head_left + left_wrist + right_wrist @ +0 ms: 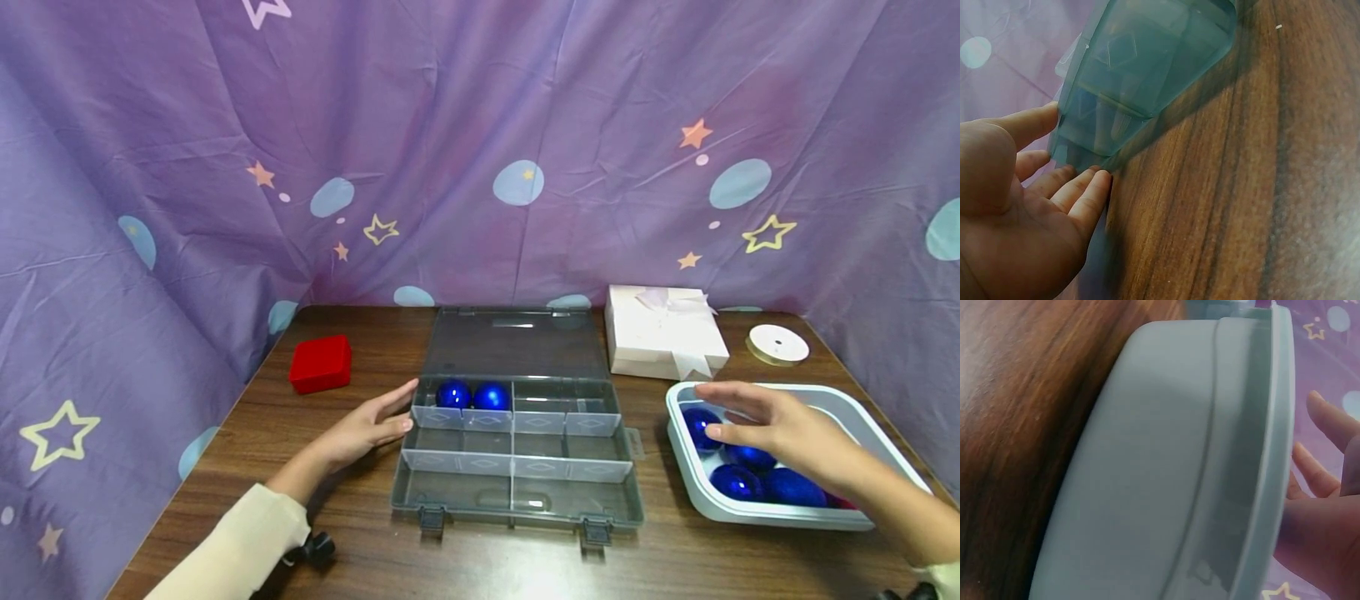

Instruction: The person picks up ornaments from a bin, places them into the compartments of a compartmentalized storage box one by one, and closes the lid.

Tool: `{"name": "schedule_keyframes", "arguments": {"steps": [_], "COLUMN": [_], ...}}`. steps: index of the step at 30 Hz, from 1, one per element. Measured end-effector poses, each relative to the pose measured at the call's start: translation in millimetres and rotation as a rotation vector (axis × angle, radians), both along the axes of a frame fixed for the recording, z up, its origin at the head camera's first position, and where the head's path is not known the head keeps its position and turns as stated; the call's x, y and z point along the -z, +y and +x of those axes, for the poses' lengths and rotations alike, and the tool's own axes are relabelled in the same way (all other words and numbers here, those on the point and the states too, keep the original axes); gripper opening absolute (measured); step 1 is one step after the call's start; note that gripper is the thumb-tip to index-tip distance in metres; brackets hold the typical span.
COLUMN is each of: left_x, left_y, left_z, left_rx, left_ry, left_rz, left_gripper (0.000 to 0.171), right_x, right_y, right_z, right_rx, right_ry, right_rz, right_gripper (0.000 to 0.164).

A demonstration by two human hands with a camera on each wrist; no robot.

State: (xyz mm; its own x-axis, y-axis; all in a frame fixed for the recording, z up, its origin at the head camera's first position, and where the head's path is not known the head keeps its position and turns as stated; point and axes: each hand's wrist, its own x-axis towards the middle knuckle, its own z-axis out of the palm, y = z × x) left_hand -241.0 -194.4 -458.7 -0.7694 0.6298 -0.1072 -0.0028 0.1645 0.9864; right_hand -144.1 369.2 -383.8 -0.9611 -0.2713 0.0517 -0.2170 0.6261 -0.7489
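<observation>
A grey see-through organizer box (457, 490) lies on the table with its lid (517, 343) folded back. Two shiny blue balls (453, 395) sit side by side in its back left compartment. My left hand (366, 429) touches the box's left side with fingers extended; in the left wrist view the fingertips (1100, 178) meet the clear wall. Over the pale plastic tub (693, 493) hovers my right hand (798, 437), fingers loosely bent, holding nothing. Several blue balls (737, 482) lie in the tub below it, partly hidden by the hand and forearm. A bit of red (846, 503) shows beside them.
At the back left stands a small red box (321, 365). Behind the tub are a white gift box (663, 333) with a bow and a white ribbon spool (777, 343). A purple patterned cloth (450, 125) hangs along the table's back edge.
</observation>
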Motion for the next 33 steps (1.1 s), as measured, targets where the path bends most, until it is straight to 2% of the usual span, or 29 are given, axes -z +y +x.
{"name": "schedule_keyframes", "arguments": {"steps": [9, 15, 24, 28, 33], "left_x": [0.4, 0.8, -1.4, -1.1, -0.9], "left_y": [0, 0, 0, 0, 0], "left_z": [0.7, 0.5, 2.1, 1.6, 1.2], "left_rx": [0.002, -0.001, -0.007, -0.007, -0.009], "left_ry": [0.019, 0.019, 0.015, 0.011, 0.011], "left_rz": [-0.010, -0.009, -0.008, 0.000, 0.003], "left_gripper": [0.076, 0.076, 0.077, 0.077, 0.077], "right_x": [12.0, 17.5, 19.1, 21.2, 22.4], "right_y": [7, 6, 5, 7, 13], "right_z": [-7.8, -15.3, -23.0, -26.1, -28.3], "right_rx": [-0.033, -0.078, -0.104, -0.120, -0.112], "right_ry": [-0.044, -0.036, 0.075, 0.134, 0.153], "right_rz": [0.036, -0.002, 0.154, 0.176, 0.204], "right_gripper": [0.053, 0.055, 0.050, 0.046, 0.046]}}
